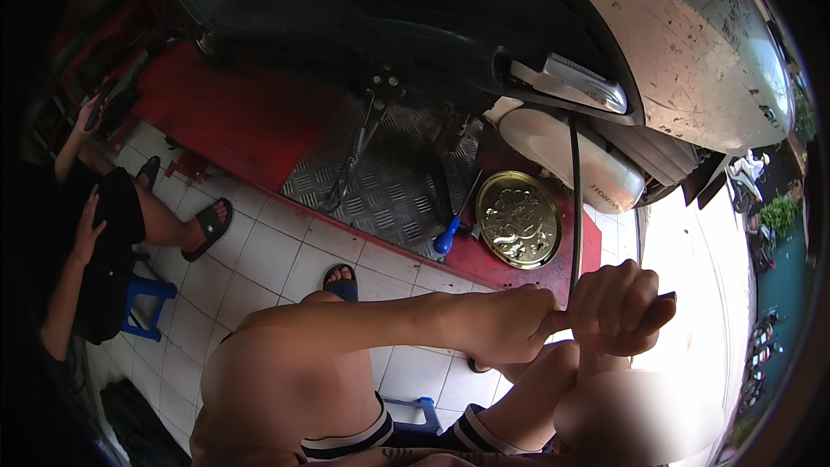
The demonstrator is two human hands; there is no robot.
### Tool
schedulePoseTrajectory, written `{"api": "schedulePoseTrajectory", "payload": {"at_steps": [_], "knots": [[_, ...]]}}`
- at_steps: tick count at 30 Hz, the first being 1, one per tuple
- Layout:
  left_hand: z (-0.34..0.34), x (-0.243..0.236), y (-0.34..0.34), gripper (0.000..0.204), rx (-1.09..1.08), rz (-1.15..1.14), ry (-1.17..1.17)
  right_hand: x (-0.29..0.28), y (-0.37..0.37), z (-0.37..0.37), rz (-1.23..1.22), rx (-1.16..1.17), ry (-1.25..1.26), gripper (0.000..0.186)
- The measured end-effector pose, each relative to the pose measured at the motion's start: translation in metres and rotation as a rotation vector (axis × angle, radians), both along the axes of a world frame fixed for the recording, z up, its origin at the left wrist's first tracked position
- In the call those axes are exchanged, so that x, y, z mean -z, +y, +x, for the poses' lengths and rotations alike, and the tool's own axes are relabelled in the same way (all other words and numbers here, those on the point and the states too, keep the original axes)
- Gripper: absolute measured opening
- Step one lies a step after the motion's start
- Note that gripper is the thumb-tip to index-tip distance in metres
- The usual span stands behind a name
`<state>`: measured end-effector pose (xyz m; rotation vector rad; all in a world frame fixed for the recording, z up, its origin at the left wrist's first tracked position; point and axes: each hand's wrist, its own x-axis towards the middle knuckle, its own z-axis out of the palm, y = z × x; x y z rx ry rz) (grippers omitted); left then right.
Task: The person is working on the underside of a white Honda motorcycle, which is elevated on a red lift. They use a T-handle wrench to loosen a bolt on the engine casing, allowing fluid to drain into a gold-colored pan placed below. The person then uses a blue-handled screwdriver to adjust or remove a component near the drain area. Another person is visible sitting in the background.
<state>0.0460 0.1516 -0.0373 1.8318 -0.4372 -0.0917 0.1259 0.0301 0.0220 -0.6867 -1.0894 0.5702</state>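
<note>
My left hand (517,324) is closed on a thin black cable (575,199) that hangs from under the scooter's dark body (432,0). Just to its right, my right hand (618,310) forms a fist round the same cable, with a short dark tip poking out past its fingers. Beyond my hands, a gold patterned metal tray (517,216) holding small dark pieces lies on the red lift (216,121), beside a blue-handled screwdriver (447,236). A pale silver engine cover (562,156) sits above the tray.
At left a seated person's hand (86,112) holds a dark object, with sandalled feet on the tiles and a blue stool (145,303) beneath. A steel tread plate (346,199) is on the lift. Parked motorbikes (761,337) and plants stand outside at right.
</note>
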Motion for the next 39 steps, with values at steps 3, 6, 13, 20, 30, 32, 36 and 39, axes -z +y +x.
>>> {"api": "schedulePoseTrajectory", "payload": {"at_steps": [3, 6, 13, 20, 30, 32, 36, 39], "knots": [[0.0, -0.012, 0.005, 0.043, 0.072, 0.057, 0.118, -0.001, 0.0, 0.006, 0.019, -0.092, -0.023, 0.062], [0.003, -0.007, 0.005, 0.044, 0.075, 0.065, 0.1, 0.004, 0.001, 0.013, 0.051, -0.154, -0.032, 0.061], [-0.002, 0.0, 0.006, 0.041, -0.005, -0.107, 0.044, 0.014, -0.003, 0.029, 0.045, 0.47, -0.556, 0.052], [-0.005, 0.021, -0.015, 0.046, -0.078, -0.33, -0.01, 0.049, -0.013, 0.015, -0.618, 0.134, 0.402, 0.055], [0.003, 0.082, -0.061, 0.042, 0.078, 0.365, 0.013, 0.092, -0.064, 0.041, -1.035, -0.03, -0.532, 0.029], [0.019, 0.106, -0.066, 0.035, 0.113, 0.742, 0.134, 0.102, -0.088, 0.063, -1.229, -0.112, -0.518, 0.028], [0.089, 0.136, -0.059, 0.031, 0.215, 0.969, 0.246, 0.116, -0.145, 0.097, -1.401, 0.214, -0.649, 0.023], [0.14, 0.163, -0.057, 0.022, -0.058, 1.035, 0.086, 0.113, -0.175, 0.114, -1.551, 0.38, -0.385, 0.03]]}}
